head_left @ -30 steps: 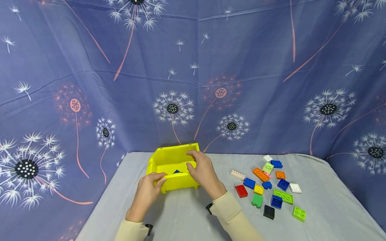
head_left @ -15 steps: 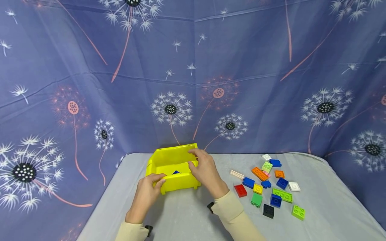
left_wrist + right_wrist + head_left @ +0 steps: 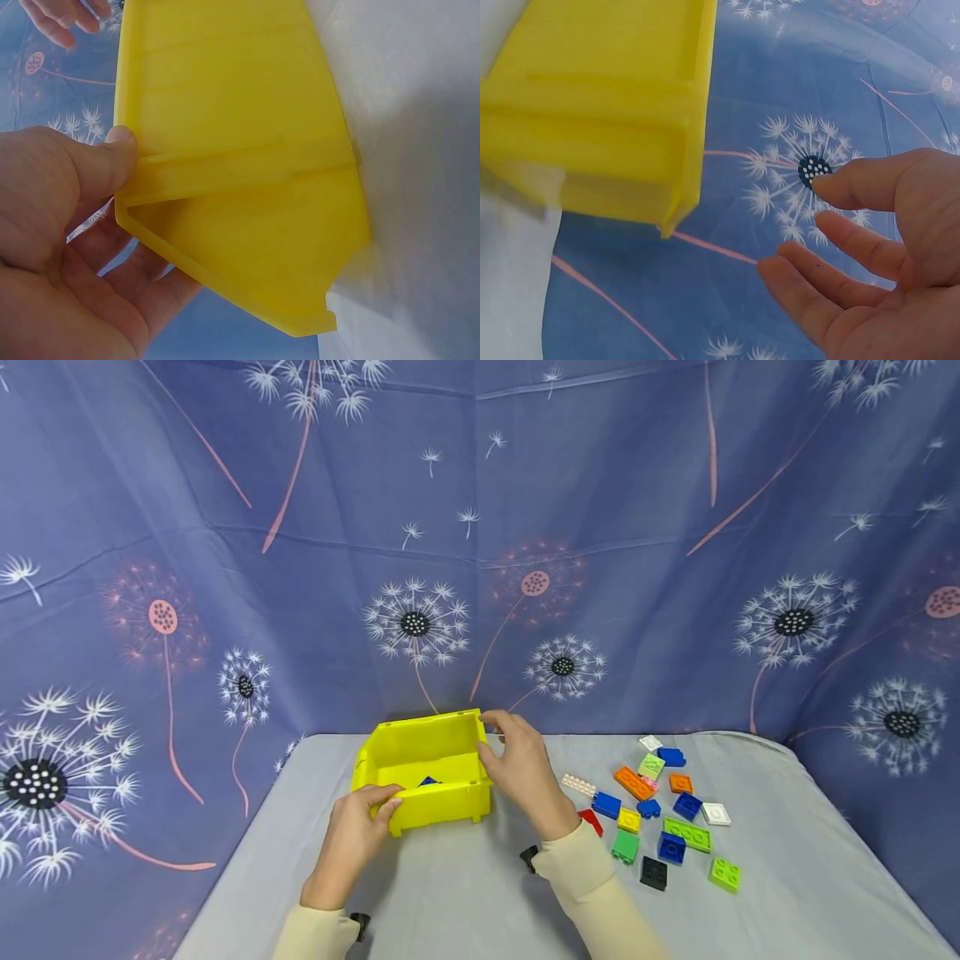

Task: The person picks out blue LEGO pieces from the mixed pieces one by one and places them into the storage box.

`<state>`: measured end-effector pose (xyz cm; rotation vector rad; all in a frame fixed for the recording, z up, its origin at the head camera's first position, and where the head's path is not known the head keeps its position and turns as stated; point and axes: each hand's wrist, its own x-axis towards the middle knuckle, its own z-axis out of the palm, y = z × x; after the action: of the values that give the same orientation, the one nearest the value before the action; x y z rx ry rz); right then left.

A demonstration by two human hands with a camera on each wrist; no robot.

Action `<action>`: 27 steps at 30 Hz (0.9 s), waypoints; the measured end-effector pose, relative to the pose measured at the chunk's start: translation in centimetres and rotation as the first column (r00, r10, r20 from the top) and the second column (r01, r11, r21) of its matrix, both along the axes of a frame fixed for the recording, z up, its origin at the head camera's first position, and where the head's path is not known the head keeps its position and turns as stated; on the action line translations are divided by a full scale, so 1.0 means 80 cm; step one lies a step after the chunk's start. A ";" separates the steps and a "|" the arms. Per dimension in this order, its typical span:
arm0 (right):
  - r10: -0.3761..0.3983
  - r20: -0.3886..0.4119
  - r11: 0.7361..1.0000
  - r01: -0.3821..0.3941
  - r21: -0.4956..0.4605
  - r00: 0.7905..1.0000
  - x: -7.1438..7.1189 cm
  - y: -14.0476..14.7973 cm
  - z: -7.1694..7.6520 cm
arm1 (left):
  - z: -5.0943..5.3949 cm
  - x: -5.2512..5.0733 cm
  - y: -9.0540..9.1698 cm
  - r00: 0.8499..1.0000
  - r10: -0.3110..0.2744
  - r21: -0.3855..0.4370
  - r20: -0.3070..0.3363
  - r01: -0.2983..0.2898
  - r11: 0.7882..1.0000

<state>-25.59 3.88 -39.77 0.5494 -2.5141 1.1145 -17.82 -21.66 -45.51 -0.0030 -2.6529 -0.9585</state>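
Note:
A yellow plastic bin (image 3: 442,807) stands near the back of the table, with part of a blue block (image 3: 428,781) showing inside. My left hand (image 3: 349,833) grips its front left rim; in the left wrist view the thumb lies over the edge of the bin (image 3: 232,97) and the fingers curl beneath. Just beyond the right wall is my right hand (image 3: 527,770), fingers bent loosely. The right wrist view has that hand (image 3: 877,262) apart from the bin (image 3: 600,120), holding nothing. Most of the bin's floor is hidden by its front wall.
Several toy building blocks lie scattered to the right, among them an orange plate (image 3: 633,783), a green block (image 3: 625,847), a black block (image 3: 654,872) and a lime block (image 3: 725,874). A dandelion-patterned cloth (image 3: 660,677) hangs behind the grey-covered table (image 3: 465,902).
My right hand has moved from over the bin's right rim to just outside its right wall. The left hand keeps its grip. The head view has shifted slightly.

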 end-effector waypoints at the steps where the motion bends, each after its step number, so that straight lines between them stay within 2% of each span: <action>1: -0.005 0.001 1.000 0.005 0.005 1.000 0.000 0.003 0.002 | 0.001 0.000 0.000 1.000 -0.001 -0.001 0.001 0.001 1.000; 9: -0.032 -0.028 0.998 0.034 0.057 0.999 -0.004 0.034 0.012 | 0.006 -0.003 0.000 1.000 0.004 0.010 0.004 -0.004 1.000; 16: -0.041 -0.030 0.992 0.044 0.120 0.999 -0.003 0.071 0.009 | 0.003 -0.003 -0.003 1.000 0.011 -0.004 0.013 -0.010 1.000; 22: -0.050 -0.065 0.989 0.059 0.138 0.997 0.000 0.108 0.006 | 0.001 -0.001 -0.003 1.000 -0.001 -0.010 0.013 0.001 1.000; 27: -0.089 -0.063 0.980 0.098 0.171 0.994 0.004 0.139 0.002 | 0.002 -0.003 -0.001 1.000 -0.002 -0.007 0.008 0.002 1.000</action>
<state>-25.30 15.01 -39.64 0.4939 -2.5758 0.8400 -18.04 -21.75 -45.36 -0.0028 -2.6644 -0.9514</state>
